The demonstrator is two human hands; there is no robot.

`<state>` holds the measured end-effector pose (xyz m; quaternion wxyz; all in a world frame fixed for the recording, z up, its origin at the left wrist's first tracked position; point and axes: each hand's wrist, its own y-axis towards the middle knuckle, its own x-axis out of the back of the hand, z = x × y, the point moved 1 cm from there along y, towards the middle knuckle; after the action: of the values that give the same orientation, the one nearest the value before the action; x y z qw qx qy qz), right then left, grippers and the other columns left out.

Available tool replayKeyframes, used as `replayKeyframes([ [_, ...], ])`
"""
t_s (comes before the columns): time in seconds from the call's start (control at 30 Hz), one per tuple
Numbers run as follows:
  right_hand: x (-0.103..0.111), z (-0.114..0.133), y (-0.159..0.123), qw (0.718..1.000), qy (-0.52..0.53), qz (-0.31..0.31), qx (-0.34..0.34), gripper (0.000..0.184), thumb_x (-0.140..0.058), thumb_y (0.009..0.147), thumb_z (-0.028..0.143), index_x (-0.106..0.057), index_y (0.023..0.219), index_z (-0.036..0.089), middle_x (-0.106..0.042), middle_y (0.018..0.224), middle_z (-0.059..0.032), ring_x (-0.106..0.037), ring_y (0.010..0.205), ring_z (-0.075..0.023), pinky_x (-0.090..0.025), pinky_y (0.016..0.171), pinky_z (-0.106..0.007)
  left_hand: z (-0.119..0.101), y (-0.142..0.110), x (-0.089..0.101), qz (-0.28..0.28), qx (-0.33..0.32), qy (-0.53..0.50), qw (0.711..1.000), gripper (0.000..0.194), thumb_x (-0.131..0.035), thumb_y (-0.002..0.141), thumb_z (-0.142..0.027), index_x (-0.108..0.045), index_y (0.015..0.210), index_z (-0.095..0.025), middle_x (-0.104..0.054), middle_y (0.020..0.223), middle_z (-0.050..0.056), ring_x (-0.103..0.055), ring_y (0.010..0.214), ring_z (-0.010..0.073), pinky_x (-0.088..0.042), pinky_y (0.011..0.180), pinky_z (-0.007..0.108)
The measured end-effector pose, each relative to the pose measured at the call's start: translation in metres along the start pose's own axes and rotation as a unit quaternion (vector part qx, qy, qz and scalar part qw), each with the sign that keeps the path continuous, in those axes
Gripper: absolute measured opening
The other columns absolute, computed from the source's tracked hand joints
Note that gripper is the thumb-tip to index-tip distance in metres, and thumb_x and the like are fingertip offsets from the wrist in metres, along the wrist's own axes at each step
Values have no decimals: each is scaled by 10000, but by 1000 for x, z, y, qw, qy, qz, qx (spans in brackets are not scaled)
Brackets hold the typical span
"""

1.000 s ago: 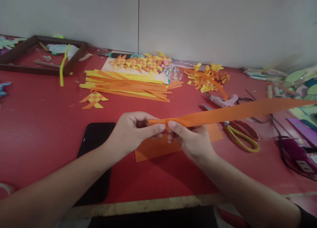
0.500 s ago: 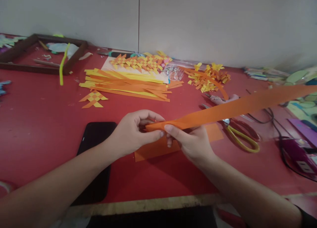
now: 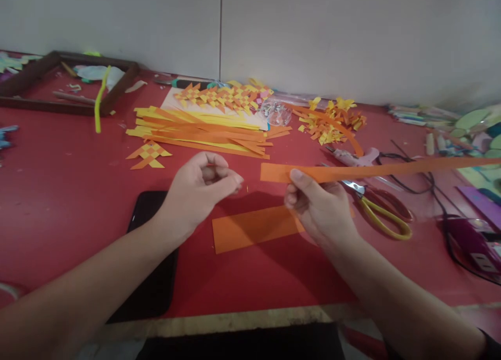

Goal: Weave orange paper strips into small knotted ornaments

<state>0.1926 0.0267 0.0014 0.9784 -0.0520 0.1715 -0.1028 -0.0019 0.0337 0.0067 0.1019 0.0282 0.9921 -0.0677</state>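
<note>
My right hand (image 3: 319,198) pinches a long orange paper strip (image 3: 371,172) near its left end, thumb on top. The strip stretches off to the right edge of the view. To the left of that end, apart from it, is my left hand (image 3: 207,188), thumb and fingertips brought together; anything between them is too small to make out. A tiny sliver (image 3: 247,189) shows just beside its fingertips. Below both hands a wider orange paper piece (image 3: 250,229) lies on the red table, partly covered by my right hand.
A black phone (image 3: 151,266) lies under my left forearm. Behind are orange and yellow strips (image 3: 199,133), a woven paper fish (image 3: 150,154), more woven fish (image 3: 223,96) and cut scraps (image 3: 332,120). Scissors (image 3: 383,214), a glue gun (image 3: 356,157) and a dark wooden frame (image 3: 50,107) lie around.
My hands have moved apart. The left has let go of the strip's end and drawn up and left; the right has shifted right with the strip, which now shows narrower.
</note>
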Motion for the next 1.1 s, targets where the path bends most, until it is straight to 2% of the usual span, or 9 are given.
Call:
replayKeyframes([
  [0.1,0,-1,0,999,-22,24,-24,247,-879,600,287,-665,571,166,-625,487,17,-551,368,-90,-470,349,-191,2,1,0,-13,-30,4,999,237,-746,766,-218,-555,903,-190,-638,808,-36,-630,758,104,-512,723,225],
  [0.2,-3,-8,-7,984,-78,136,-79,232,-866,629,292,-682,612,152,-635,509,11,-551,363,-96,-468,353,-213,4,-2,-5,107,-4,61,992,295,-787,736,-247,-623,973,-182,-687,929,11,-647,861,141,-504,757,244],
  [0.27,-4,-10,-12,970,-105,198,-96,213,-838,680,292,-687,639,148,-633,513,12,-555,384,-93,-473,382,-215,5,-4,-7,190,29,76,978,245,-778,758,-271,-664,953,-177,-702,907,17,-651,833,140,-499,751,247],
  [0.37,-2,-8,-13,962,-132,222,-91,201,-792,747,308,-706,667,145,-614,484,17,-539,401,-82,-455,406,-205,8,-5,-6,232,63,63,969,203,-758,794,-313,-688,924,-174,-701,840,3,-637,771,113,-485,718,226],
  [0.47,0,-5,-11,962,-129,219,-100,190,-785,757,336,-737,736,153,-623,503,17,-527,411,-78,-446,410,-207,9,-5,-4,236,80,60,967,260,-775,782,-335,-683,960,-169,-695,828,2,-627,740,100,-476,685,213],
  [0.67,1,-8,-10,959,-119,218,-139,242,-846,683,346,-701,670,153,-673,540,-6,-613,469,-101,-497,474,-213,4,-5,-4,139,33,88,986,366,-825,720,-275,-626,1010,-172,-650,804,-29,-620,706,80,-483,660,187],
  [0.8,0,-11,-10,963,-104,203,-141,215,-845,687,316,-718,684,143,-676,537,-4,-604,456,-89,-500,461,-201,2,-5,-4,151,45,80,984,349,-820,715,-252,-562,938,-177,-615,742,-55,-594,597,64,-480,587,181],
  [0.93,-1,-7,-9,974,-78,171,-129,247,-874,624,314,-693,636,147,-657,527,8,-586,437,-92,-504,429,-208,0,-7,-4,147,43,84,985,341,-822,703,-238,-548,900,-189,-601,751,-54,-603,622,74,-487,601,188],
  [1.1,1,1,-3,983,-65,123,-121,308,-897,565,288,-618,542,159,-603,476,40,-515,367,-65,-440,357,-181,-1,-8,-4,143,56,91,984,338,-821,695,-254,-552,888,-188,-599,766,-40,-602,641,91,-491,608,210],
])
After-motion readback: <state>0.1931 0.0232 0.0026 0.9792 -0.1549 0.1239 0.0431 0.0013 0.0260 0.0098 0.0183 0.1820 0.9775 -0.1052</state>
